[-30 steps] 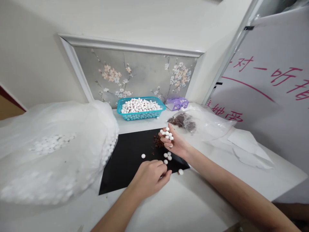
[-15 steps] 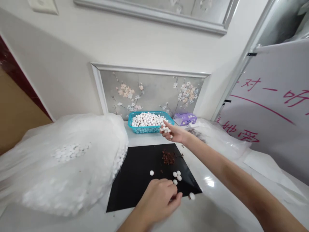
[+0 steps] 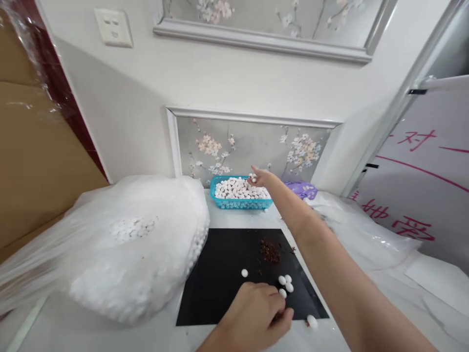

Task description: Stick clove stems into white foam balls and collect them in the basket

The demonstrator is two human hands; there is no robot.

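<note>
My right hand [image 3: 261, 179] is stretched out over the turquoise basket [image 3: 238, 203] full of white balls, cupped around a few white balls [image 3: 252, 178] right above the heap. My left hand [image 3: 256, 313] rests curled on the near edge of the black mat [image 3: 220, 278], fingers pinched together; what is in them is hidden. Several loose white balls [image 3: 285, 282] lie on the mat by its fingertips, and another one [image 3: 312, 321] sits off the mat's corner. A small pile of dark red-brown bits [image 3: 270, 250] lies on the mat.
A big clear plastic bag of white balls [image 3: 124, 249] fills the left of the white table. A purple box [image 3: 302, 188] and crumpled clear plastic [image 3: 351, 230] lie at the right. A whiteboard with red writing [image 3: 421, 186] leans at right.
My right hand has carried its handful of white balls from above the mat out to over the turquoise basket. The view has tilted up. My left hand stays on the mat.
</note>
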